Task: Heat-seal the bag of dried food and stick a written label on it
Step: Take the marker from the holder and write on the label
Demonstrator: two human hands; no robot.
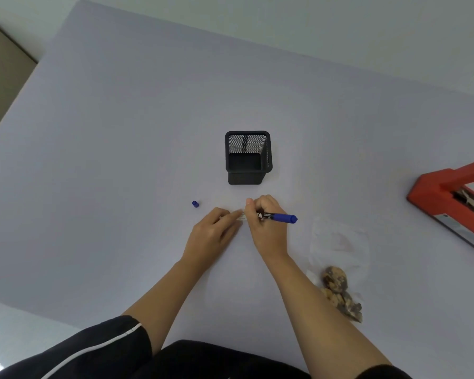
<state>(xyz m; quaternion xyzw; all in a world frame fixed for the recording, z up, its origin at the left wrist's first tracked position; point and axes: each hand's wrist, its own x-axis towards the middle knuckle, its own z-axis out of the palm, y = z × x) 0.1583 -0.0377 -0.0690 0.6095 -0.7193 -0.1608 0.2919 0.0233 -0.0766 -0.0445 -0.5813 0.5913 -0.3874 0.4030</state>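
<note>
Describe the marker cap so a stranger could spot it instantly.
Start at the black mesh pen holder in the middle of the table. Toward the person and leftward, just beyond the left hand, lies the cap: small, solid blue, lying alone.

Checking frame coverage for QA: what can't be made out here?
- Writing on the label: head view, too small, and partly covered by the right hand and the left hand.
- Tip of the marker: hidden behind the right hand.
- Most of the heat sealer: cut off by the right edge.
- Top of the bag: clear film too faint to tell whether it is sealed.
</note>
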